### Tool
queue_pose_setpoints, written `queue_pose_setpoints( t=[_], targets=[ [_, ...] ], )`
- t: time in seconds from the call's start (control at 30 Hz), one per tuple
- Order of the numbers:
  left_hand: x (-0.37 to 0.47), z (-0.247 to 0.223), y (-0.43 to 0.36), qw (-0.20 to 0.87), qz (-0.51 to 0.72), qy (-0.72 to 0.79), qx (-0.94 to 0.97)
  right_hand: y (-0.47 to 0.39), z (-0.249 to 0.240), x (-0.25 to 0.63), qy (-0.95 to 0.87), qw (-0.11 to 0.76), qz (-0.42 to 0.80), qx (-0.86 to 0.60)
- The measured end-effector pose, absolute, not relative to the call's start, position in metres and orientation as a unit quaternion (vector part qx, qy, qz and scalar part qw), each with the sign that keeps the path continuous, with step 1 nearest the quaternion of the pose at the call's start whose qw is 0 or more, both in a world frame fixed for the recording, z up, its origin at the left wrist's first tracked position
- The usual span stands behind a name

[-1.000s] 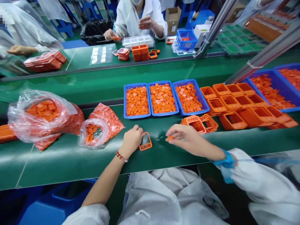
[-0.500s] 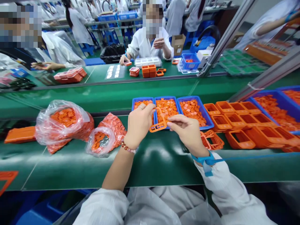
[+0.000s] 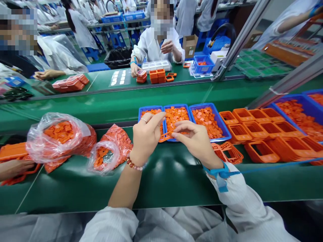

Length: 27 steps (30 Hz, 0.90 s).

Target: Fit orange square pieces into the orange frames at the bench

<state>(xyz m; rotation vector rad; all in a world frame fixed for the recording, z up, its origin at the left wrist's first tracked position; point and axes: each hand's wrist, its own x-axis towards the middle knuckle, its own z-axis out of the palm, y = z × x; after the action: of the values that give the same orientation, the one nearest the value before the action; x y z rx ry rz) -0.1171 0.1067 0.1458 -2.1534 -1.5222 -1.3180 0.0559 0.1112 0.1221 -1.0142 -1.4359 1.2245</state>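
My left hand (image 3: 148, 134) is closed on a thin orange plastic frame (image 3: 165, 137), which is tilted nearly edge-on above the green work surface. My right hand (image 3: 196, 139) is pinched at the frame's right end, thumb and forefinger together; whatever is between those fingertips is hidden. Just behind the hands stand three blue trays of small orange pieces: a left tray (image 3: 143, 109), partly covered by my left hand, a middle tray (image 3: 189, 112) and a right tray (image 3: 228, 136). Two loose orange frames (image 3: 229, 152) lie beside my right wrist.
Stacked orange frames (image 3: 262, 150) fill the right side, with a larger blue bin (image 3: 302, 101) behind. Clear bags of orange pieces, a big bag (image 3: 84, 143) and a small bag (image 3: 118, 137), lie left. Another person's hand (image 3: 17, 168) reaches in there. A metal post (image 3: 233, 42) slants at the right.
The orange frame has tipped from facing me to nearly edge-on, and my right fingers have moved slightly left along it. Another person's hand has come in at the left, onto orange frames.
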Motion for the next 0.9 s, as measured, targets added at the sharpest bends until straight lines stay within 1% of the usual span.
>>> queue_pose_setpoints(
  t=[0.13, 0.23, 0.33, 0.43, 0.5, 0.53, 0.57, 0.6, 0.7, 0.77, 0.9],
  targets=[
    [-0.120, 0.146, 0.103, 0.093, -0.394, -0.516, -0.755, 0.113, 0.125, 0.055, -0.565, 0.426, 0.584, -0.397],
    [-0.119, 0.147, 0.097, 0.100, -0.368, -0.516, -0.767, 0.115, 0.126, 0.056, -0.579, 0.407, 0.590, -0.389],
    [-0.114, 0.149, 0.092, 0.095, -0.376, -0.502, -0.773, 0.116, 0.127, 0.058, -0.590, 0.396, 0.591, -0.382],
    [-0.111, 0.148, 0.095, 0.031, -0.440, -0.514, -0.736, 0.115, 0.137, 0.066, -0.619, 0.421, 0.549, -0.372],
    [-0.112, 0.142, 0.105, -0.029, -0.482, -0.542, -0.688, 0.114, 0.147, 0.076, -0.615, 0.471, 0.504, -0.381],
    [-0.112, 0.137, 0.111, -0.052, -0.481, -0.558, -0.675, 0.114, 0.153, 0.082, -0.605, 0.495, 0.486, -0.391],
    [-0.112, 0.131, 0.118, -0.067, -0.458, -0.572, -0.677, 0.114, 0.157, 0.087, -0.593, 0.515, 0.471, -0.403],
    [-0.111, 0.125, 0.126, -0.076, -0.410, -0.583, -0.698, 0.114, 0.161, 0.093, -0.582, 0.528, 0.459, -0.414],
    [-0.099, 0.106, 0.145, -0.093, -0.175, -0.597, -0.778, 0.115, 0.167, 0.104, -0.565, 0.549, 0.450, -0.420],
    [-0.087, 0.096, 0.153, -0.087, -0.068, -0.602, -0.791, 0.115, 0.168, 0.107, -0.562, 0.550, 0.462, -0.411],
    [-0.065, 0.086, 0.160, -0.066, -0.011, -0.617, -0.784, 0.115, 0.171, 0.108, -0.560, 0.538, 0.491, -0.395]
  ],
)
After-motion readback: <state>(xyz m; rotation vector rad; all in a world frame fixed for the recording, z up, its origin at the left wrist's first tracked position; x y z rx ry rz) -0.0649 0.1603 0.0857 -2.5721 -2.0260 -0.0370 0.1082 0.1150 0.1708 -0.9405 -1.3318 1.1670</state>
